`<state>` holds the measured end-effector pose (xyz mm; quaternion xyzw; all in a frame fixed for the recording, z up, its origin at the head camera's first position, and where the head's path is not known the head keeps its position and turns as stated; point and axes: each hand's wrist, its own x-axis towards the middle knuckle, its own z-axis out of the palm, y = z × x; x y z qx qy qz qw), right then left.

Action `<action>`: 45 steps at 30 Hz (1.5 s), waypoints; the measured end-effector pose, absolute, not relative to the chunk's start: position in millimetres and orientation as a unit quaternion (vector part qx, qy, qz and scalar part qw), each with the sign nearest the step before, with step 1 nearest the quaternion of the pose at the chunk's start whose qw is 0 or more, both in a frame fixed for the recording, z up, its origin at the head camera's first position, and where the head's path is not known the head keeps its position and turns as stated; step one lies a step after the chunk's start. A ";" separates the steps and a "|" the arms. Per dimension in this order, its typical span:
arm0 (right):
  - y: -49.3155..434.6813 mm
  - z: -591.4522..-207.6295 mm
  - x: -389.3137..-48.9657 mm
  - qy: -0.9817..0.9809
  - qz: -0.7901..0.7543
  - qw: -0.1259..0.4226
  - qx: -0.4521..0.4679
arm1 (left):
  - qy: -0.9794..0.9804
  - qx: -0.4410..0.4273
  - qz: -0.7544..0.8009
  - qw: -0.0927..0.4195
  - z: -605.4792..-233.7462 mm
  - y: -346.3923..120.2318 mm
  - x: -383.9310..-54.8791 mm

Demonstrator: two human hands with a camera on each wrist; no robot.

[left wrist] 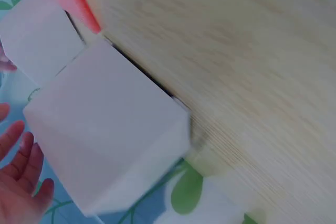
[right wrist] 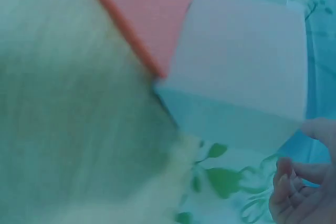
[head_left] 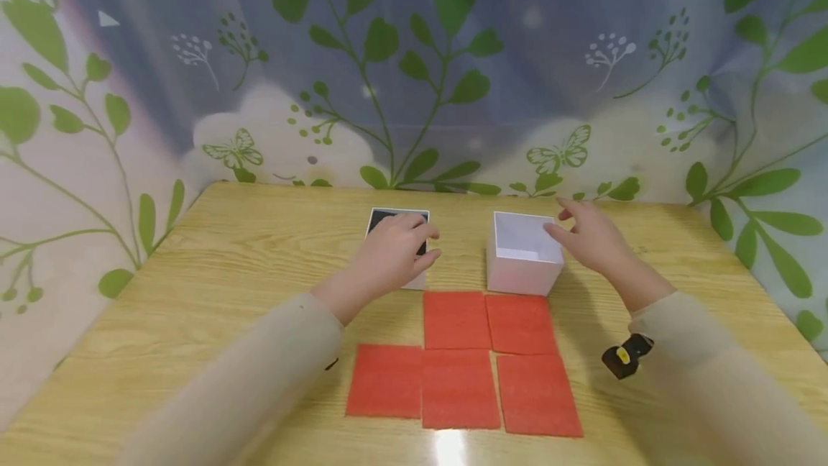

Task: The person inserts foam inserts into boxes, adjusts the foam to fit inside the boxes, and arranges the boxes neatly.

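Observation:
Over a white open-top box [head_left: 417, 281] with a dark inside hovers my left hand [head_left: 391, 247], its fingers loosely bent and holding nothing. The left wrist view shows that box [left wrist: 105, 119] from the side, with the left hand [left wrist: 21, 187] by its rim. A second white box [head_left: 524, 273], open at the top with a pale inside, stands to the right. My right hand [head_left: 591, 239] is at its right rim, thumb close to the corner and fingers spread. In the right wrist view the thumb of the right hand [right wrist: 307, 192] overlaps that box's [right wrist: 239, 61] edge; contact is unclear.
Several red square pieces [head_left: 456, 320] lie flat in two rows on the wooden table [head_left: 259, 257], in front of the boxes. A patterned curtain [head_left: 414, 92] with green leaves hangs behind the table's back edge. A small black-and-yellow device [head_left: 626, 356] sits at the right wrist.

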<state>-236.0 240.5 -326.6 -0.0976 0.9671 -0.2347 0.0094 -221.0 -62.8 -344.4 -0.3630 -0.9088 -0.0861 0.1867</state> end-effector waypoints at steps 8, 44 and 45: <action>243.1 -347.7 -239.4 0.958 -0.271 0.028 -0.091 | -0.925 -0.356 -0.129 0.046 -344.2 -26.4 -244.8; 242.3 -345.8 -205.3 0.943 -0.296 0.041 -0.149 | -0.939 -0.319 -0.118 -0.054 -355.3 1.1 -270.2; 242.6 -346.0 -202.6 0.942 -0.296 0.044 -0.153 | -0.939 -0.318 -0.120 -0.055 -355.9 1.2 -270.6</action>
